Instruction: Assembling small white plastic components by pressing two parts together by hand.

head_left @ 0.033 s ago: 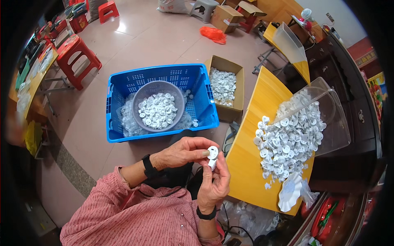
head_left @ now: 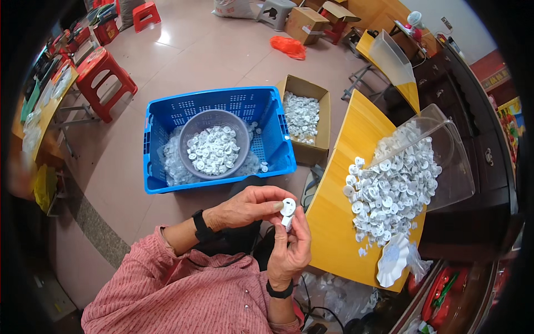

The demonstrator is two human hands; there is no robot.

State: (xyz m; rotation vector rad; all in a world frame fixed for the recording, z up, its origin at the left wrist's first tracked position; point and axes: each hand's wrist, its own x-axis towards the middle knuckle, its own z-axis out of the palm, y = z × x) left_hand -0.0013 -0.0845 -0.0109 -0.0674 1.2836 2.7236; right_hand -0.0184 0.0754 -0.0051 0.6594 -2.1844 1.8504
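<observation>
Just over my lap, my left hand (head_left: 250,207) pinches a round white plastic part (head_left: 287,206) between thumb and fingers. The disc's face is turned up and shows small dark slots. My right hand (head_left: 292,245) is closed on a small white block-shaped piece (head_left: 286,221) right below the disc. The two pieces touch; I cannot tell whether they are joined. To the right, a large heap of similar white parts (head_left: 389,195) covers part of the yellow table (head_left: 328,234). A grey-purple round basket (head_left: 186,139) of white parts sits inside a blue crate (head_left: 217,96) ahead of my hands.
A cardboard box (head_left: 325,122) with more white parts stands beside the crate. A clear plastic bin (head_left: 453,167) lies tipped at the heap, and a white fluted dish (head_left: 392,261) is near the table's front corner. Red stools (head_left: 103,78) stand far left, a dark cabinet right.
</observation>
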